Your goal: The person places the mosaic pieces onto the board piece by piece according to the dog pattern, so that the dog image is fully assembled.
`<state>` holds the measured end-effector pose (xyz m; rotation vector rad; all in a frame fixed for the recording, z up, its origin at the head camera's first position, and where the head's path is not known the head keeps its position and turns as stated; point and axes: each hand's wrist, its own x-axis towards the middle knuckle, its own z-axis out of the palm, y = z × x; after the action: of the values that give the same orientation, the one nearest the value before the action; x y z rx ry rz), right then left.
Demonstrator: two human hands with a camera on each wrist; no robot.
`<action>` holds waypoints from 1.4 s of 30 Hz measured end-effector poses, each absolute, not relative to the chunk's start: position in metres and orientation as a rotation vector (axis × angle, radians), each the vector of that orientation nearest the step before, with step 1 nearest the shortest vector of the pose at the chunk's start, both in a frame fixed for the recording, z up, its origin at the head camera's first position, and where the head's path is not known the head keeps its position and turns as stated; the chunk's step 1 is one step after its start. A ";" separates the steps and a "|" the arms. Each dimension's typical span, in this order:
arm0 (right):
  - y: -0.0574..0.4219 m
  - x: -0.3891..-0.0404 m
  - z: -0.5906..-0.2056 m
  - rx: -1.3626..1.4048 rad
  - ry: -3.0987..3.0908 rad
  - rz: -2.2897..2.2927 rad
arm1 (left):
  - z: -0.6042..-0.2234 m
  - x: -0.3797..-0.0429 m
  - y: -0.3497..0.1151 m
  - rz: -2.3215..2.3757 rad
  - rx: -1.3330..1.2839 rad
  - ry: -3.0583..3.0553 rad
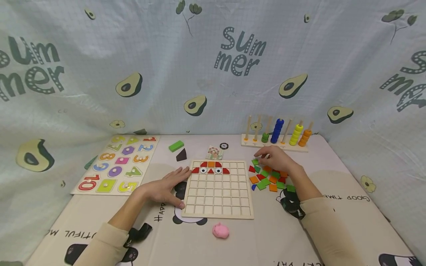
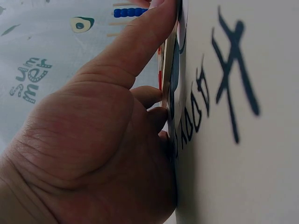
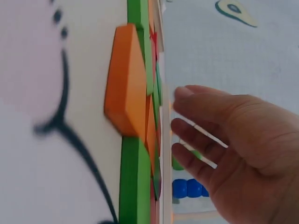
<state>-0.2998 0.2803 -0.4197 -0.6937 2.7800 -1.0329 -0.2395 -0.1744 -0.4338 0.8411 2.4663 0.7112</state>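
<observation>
A wooden grid board [image 1: 217, 195] lies on the table with red, orange and eye-patterned tiles [image 1: 210, 168] in its top rows. My left hand [image 1: 163, 187] rests at the board's left side, thumb and fingers spread and touching its edge; in the left wrist view the left hand [image 2: 93, 126] lies low along the tabletop. Over the far side of a pile of loose tiles [image 1: 265, 181] hovers my right hand [image 1: 277, 158]. The right wrist view shows the right hand [image 3: 252, 135] with loosely bent fingers, nothing visible between them, and an orange tile [image 3: 124, 84] closer to the camera.
A number puzzle board [image 1: 110, 173] lies at the left. Behind the pile stands a peg rack [image 1: 276, 144] with coloured beads. A green block [image 1: 176, 146], a dark block [image 1: 181, 155], a picture card [image 1: 214, 152] and a round black piece [image 1: 224, 146] lie beyond the grid board; a pink pig figure [image 1: 220, 230] sits in front.
</observation>
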 end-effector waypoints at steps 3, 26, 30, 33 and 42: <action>0.278 -0.302 -0.424 -0.706 2.804 -0.988 | -0.433 -0.240 -0.174 0.713 0.839 2.466; 0.184 -0.298 -0.405 -1.200 2.614 -1.102 | -0.437 -0.239 -0.175 0.708 0.807 2.475; 0.139 -0.297 -0.403 -1.341 2.514 -1.021 | -0.436 -0.240 -0.175 0.700 0.825 2.475; 0.112 -0.295 -0.404 -1.361 2.495 -0.947 | -0.435 -0.241 -0.175 0.695 0.838 2.477; 0.073 -0.294 -0.416 -1.397 2.595 -0.681 | -0.435 -0.241 -0.176 0.692 0.848 2.473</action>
<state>-0.2939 0.0732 -0.4161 -1.3967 2.5949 -0.6811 -0.2407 -0.1758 -0.4347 0.8485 2.4734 0.6925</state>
